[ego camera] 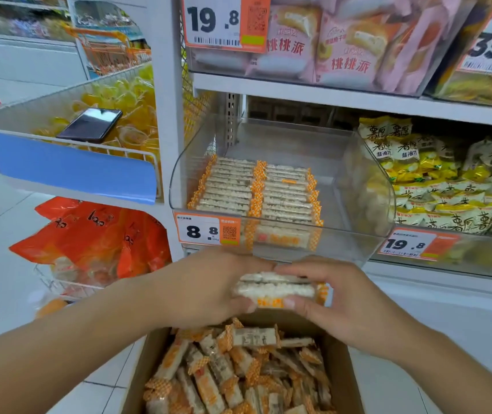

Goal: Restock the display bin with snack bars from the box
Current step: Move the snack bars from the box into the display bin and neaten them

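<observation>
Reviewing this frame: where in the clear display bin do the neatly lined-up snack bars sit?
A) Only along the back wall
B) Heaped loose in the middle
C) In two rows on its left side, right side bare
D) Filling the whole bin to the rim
C: the snack bars lie in two tidy rows on the left of the display bin, whose right part shows bare floor.

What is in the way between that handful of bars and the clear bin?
Only the bin's own front wall. The stack of bars, held between both hands, sits below and in front of it, so it must go up over the rim. The bin's right side is bare.
</observation>
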